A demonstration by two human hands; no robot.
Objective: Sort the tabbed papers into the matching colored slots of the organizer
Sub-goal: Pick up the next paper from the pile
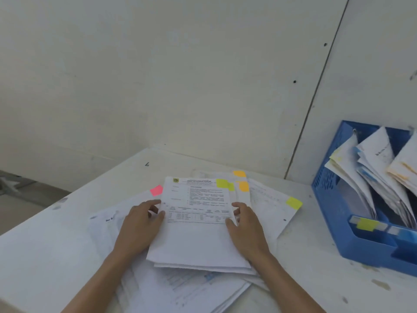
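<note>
Two bare forearms enter from the bottom edge. Left hand and right hand flank a held stack of white printed sheets at table centre. On each hand the thumb lies on the top sheet and the fingers curl round the side edge, clamped on the stack. How many sheets it holds: cannot tell; at least three layered lower edges show.

Tabs counted on the table: five.
- one yellow-green tab, top right of the top sheet
- two orange tabs, on sheets just behind it, one above the other
- one pink tab, poking out past the stack's left edge
- one yellow tab, on the corner of a sheet lying to the right

Top sheet: letterhead with a small crest, text lines, a ruled table; print is too blurred to read.

Under the stack lies a loose pile of thin, slightly rumpled paper, fanned unevenly and reaching the bottom of the frame.

Table: white, matte, scuffed with grey marks. Bare surface to the left of the pile and between the pile and the organizer; left edge drops to a grey floor.

Organizer: one, blue plastic, perforated side wall, standing at right near the wall, cut by the frame edge. Three bundles of slumped papers show in it. One yellow label on its low front lip; the neighbouring labels are blurred.

Wall: off-white panels, one dark seam.
</note>
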